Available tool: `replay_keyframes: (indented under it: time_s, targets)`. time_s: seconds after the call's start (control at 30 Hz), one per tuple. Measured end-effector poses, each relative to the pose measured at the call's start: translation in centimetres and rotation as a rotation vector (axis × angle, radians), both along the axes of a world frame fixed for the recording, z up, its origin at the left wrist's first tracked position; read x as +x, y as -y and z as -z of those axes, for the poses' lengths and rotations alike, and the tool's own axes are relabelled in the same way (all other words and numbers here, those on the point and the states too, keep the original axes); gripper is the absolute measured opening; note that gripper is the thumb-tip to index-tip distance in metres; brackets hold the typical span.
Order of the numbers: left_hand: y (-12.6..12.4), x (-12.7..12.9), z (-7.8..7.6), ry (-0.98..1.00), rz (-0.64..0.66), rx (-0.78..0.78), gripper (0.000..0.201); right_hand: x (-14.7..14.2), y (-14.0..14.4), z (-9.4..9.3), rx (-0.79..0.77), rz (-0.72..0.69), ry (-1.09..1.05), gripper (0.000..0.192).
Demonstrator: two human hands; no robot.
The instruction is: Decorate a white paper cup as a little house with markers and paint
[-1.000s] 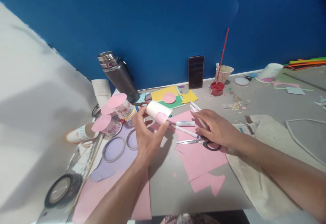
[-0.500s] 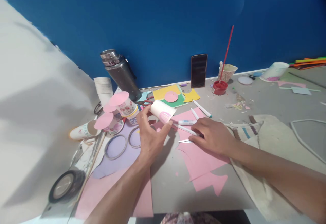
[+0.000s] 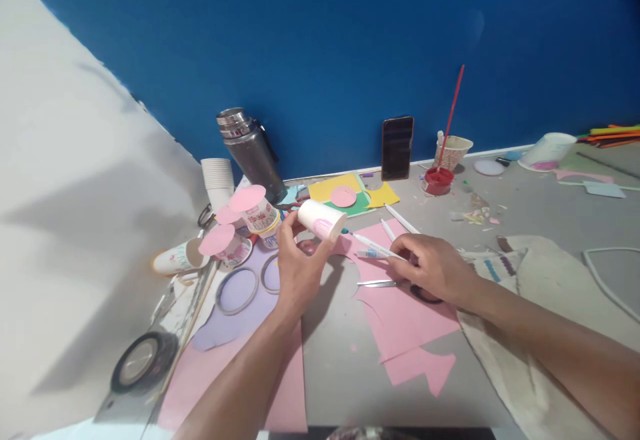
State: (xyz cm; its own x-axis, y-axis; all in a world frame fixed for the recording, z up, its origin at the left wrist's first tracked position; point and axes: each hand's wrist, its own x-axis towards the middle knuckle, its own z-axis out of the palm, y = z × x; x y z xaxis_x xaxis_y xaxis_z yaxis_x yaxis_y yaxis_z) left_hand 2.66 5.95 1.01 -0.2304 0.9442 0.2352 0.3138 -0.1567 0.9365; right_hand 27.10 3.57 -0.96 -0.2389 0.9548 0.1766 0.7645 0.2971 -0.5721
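Two hands low: left hand (image 3: 300,263) gripping cup (image 3: 323,219), right hand (image 3: 434,267) pinching marker (image 3: 374,247).

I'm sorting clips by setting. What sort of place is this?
Probably a craft table in a classroom or hobby room: cut pink paper, scissors, and a red paint pot with a brush. The left hand holds a paper cup.

Light: I see even, fairly bright indoor light from above.
Shadows: soft ones fall on the table (image 3: 340,360) under my left hand (image 3: 300,263), and broad grey ones cross the white wall (image 3: 75,227).
Glare: faint pale smears on the blue wall (image 3: 350,47), top right.
Sharpness: soft throughout; cup print unreadable.
Distortion: wide lens bends and tilts the edges.
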Motion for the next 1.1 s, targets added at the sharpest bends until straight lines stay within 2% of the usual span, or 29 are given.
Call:
replay_keyframes:
  time_s: [0.1, 0.23, 0.37, 0.53, 0.7, 0.83, 0.97, 1.1]
  targets:
    - [-0.4, -0.2, 0.4, 0.157, 0.145, -0.065, 0.068, 0.7, 0.1, -0.4, -0.100, 0.097, -0.337, 0.010]
    - [-0.3, -0.1, 0.7, 0.238, 0.300, -0.103, 0.064, 1.5, 0.0, -1.1, -0.082, 0.174, -0.687, 0.024]
    - [0.4, 0.3, 0.2, 0.124, 0.322, -0.045, 0.066, 2.4, -0.2, -1.2, -0.102, 0.231, -0.864, 0.020]
    - [1.2, 0.2, 0.1, -0.071, 0.364, -0.026, 0.070, 2.6, -0.4, -1.2, -0.205, 0.188, -1.116, 0.027]
    - [1.3, -0.1, 0.4, -0.148, 0.432, 0.005, 0.075, 2.6, -0.6, -2.1, -0.236, 0.109, -1.176, 0.028]
    - [1.4, 0.0, 0.2, -0.177, 0.469, 0.005, 0.076, 2.8, -0.7, -2.2, -0.261, 0.128, -1.222, 0.035]
    - [1.5, 0.3, 0.0, -0.193, 0.359, 0.012, 0.070, 2.6, -0.5, -1.7, -0.180, 0.198, -1.191, 0.029]
    - [1.3, 0.5, -0.4, -0.147, 0.224, -0.007, 0.064, 2.1, 0.4, -1.0, -0.054, 0.273, -0.903, 0.024]
